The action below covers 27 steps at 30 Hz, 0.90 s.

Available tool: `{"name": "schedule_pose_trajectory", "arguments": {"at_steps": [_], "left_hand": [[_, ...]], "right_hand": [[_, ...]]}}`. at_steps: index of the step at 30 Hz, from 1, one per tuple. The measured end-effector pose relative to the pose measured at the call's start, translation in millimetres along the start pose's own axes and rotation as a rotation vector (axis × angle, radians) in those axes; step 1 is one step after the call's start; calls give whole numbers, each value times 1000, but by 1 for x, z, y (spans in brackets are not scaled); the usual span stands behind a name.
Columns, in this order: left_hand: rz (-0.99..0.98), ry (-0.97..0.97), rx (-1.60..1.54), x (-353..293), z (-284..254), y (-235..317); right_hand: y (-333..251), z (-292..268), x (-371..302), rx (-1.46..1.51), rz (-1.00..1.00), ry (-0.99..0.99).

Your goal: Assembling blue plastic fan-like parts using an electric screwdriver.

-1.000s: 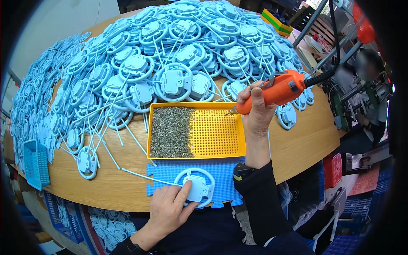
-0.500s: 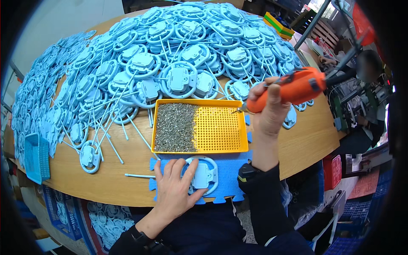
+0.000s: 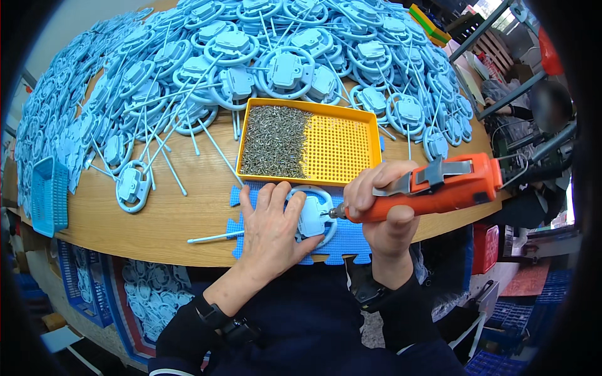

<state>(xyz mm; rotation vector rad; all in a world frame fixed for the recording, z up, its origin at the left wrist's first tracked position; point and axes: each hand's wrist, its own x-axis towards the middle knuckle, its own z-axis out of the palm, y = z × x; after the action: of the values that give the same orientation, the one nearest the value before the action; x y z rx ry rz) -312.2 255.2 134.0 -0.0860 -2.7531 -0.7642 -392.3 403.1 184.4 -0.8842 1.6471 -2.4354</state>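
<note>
**Driver tip set on the blue part at the frame's lower centre**

The blue part (image 3: 311,216), a ring with a boxy middle, lies on a blue foam mat (image 3: 351,241) at the near edge of the tabletop (image 3: 188,213), just below the yellow tray (image 3: 342,147). Its thin stem (image 3: 213,237) sticks out toward the left of the frame, so the long axis runs roughly left to right. The part is pressed flat by the left hand (image 3: 271,229), whose fingers are spread over it. The orange driver (image 3: 433,188) is gripped by the right hand (image 3: 382,203), fingers wrapped tightly round its body; it lies almost level, tip pointing left into the part.

A slip is judged the main risk: with the tool so far from upright, the tip could skate off and strike the left fingers close beside it, or the screw could be driven crooked. The part could also turn under the hand. Screws (image 3: 274,141) are heaped in the tray's left half; more blue parts (image 3: 288,62) are piled across the upper frame.
</note>
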Motion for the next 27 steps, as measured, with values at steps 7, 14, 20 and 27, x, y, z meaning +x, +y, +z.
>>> {"name": "schedule_pose_trajectory", "arguments": {"at_steps": [7, 14, 20, 27], "left_hand": [[-4, -8, -8, -2, 0, -2], [3, -3, 17, 1, 1, -3], [3, -12, 8, 4, 0, -2], [3, -40, 7, 5, -5, -4]], "right_hand": [[-5, 8, 0, -45, 10, -28], [1, 7, 1, 148, -4, 15], [-1, 8, 3, 35, -8, -3], [2, 17, 5, -83, 48, -55]]}}
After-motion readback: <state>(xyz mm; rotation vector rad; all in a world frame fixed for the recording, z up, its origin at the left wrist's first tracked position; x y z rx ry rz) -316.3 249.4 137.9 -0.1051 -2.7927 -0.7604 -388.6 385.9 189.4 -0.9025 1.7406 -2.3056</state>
